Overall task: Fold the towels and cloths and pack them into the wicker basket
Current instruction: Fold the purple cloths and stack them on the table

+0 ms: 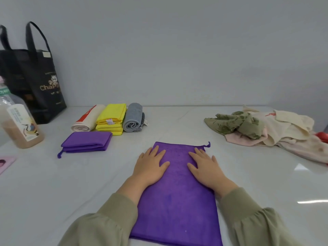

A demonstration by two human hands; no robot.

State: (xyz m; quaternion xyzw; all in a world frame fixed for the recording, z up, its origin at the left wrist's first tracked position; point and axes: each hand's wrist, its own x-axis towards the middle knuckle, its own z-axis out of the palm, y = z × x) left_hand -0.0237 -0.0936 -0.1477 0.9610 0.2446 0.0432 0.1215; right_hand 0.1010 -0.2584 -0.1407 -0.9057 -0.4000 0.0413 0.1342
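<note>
Folded set, left: purple cloth [87,142], cream towel [88,118], yellow cloths [111,118] and grey towel [133,119], close together.
My left hand [150,166]: fingers spread, flat on the purple towel [177,201], centre table [71,183].
My right hand [205,167]: spread flat, same towel.
Right: unfolded pile [266,128].

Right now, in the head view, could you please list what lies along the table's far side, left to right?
Black bag → white towel → yellow cloths → grey towel → unfolded heap.
</note>
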